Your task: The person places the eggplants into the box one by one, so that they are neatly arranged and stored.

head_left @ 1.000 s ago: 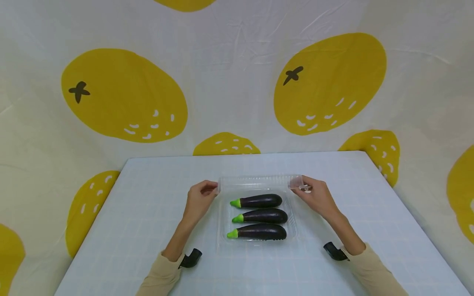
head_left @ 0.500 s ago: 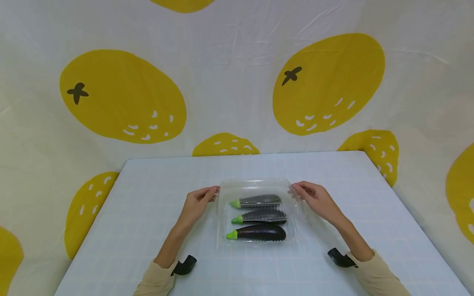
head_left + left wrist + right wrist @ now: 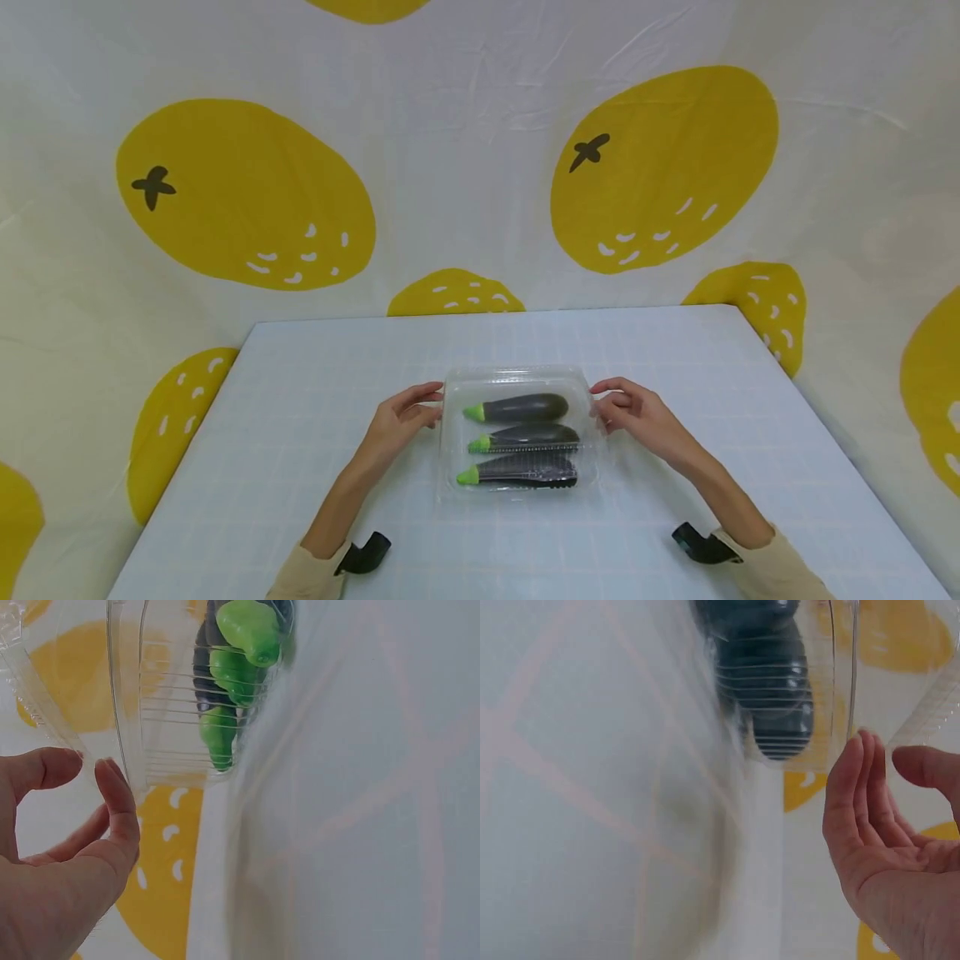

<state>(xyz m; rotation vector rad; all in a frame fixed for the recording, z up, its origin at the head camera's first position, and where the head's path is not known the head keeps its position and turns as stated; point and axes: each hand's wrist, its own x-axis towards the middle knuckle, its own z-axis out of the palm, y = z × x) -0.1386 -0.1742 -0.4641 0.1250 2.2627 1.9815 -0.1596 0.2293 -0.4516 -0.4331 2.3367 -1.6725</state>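
Three dark eggplants with green stem ends lie side by side in a clear plastic clamshell container. Its hinged lid leans over them, with the front edge still raised above the base. At the container's left side is my left hand; in the left wrist view its fingertips sit right by the rim, thumb apart near the lid's edge. My right hand mirrors it on the right side. In the right wrist view its fingers are gently bent by the rim, with a gap to the thumb.
The container stands on a white table with faint grid lines. Behind it hangs a pale cloth printed with big yellow fruit shapes. A black camera mount is on the left wrist, another black mount on the right.
The lid has swung from standing up at the back forward and down over the eggplants. Both hands have come slightly nearer the person, and their fingers have loosened from the lid's corners.
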